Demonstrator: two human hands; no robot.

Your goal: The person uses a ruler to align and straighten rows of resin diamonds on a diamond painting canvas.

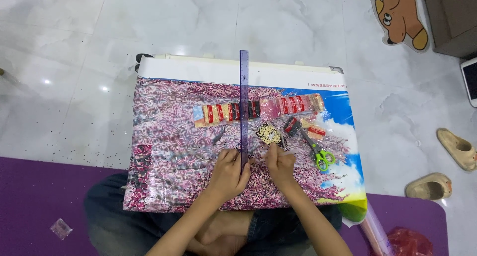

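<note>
A diamond-painting canvas of pink blossoms and blue sky lies across my lap. A long purple ruler stands upright down its middle. My left hand presses on the ruler's lower end. My right hand rests just right of the ruler, fingers pinched together at the canvas; whether it holds a tool I cannot tell. A row of small bead packets lies across the canvas above my hands. A small tray of yellow beads sits close to my right hand.
Green-handled scissors lie right of my right hand. A purple mat covers the floor under me, with a small bead packet on it. Two beige slippers, a bear-shaped mat and a red bag lie on the right.
</note>
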